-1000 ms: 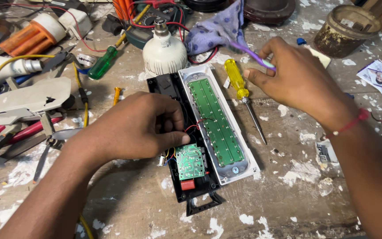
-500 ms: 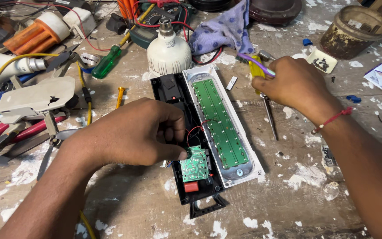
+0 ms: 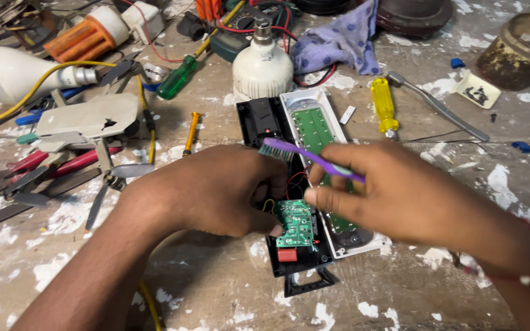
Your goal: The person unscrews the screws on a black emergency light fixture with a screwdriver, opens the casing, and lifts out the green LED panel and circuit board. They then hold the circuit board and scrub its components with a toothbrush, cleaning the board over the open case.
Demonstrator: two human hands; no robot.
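since a second ago my right hand [image 3: 400,199] has left the yellow screwdriver [image 3: 384,107] and come across to the opened lamp, now carrying a purple toothbrush [image 3: 311,158]. my right fingers [image 3: 338,205] are closed around the brush handle, its bristle head pointing toward my left hand and hovering just past my fingertips over the black housing [image 3: 265,119]. my left hand [image 3: 210,193] curls over the housing's middle, fingers bent down onto it, thumb tip touching the small green circuit board [image 3: 294,224]; i cannot tell how tightly they grip. just beyond my right fingers lies the long green led strip [image 3: 313,125] in its white tray. the white bulb [image 3: 262,67] stands farther out, above both hands.
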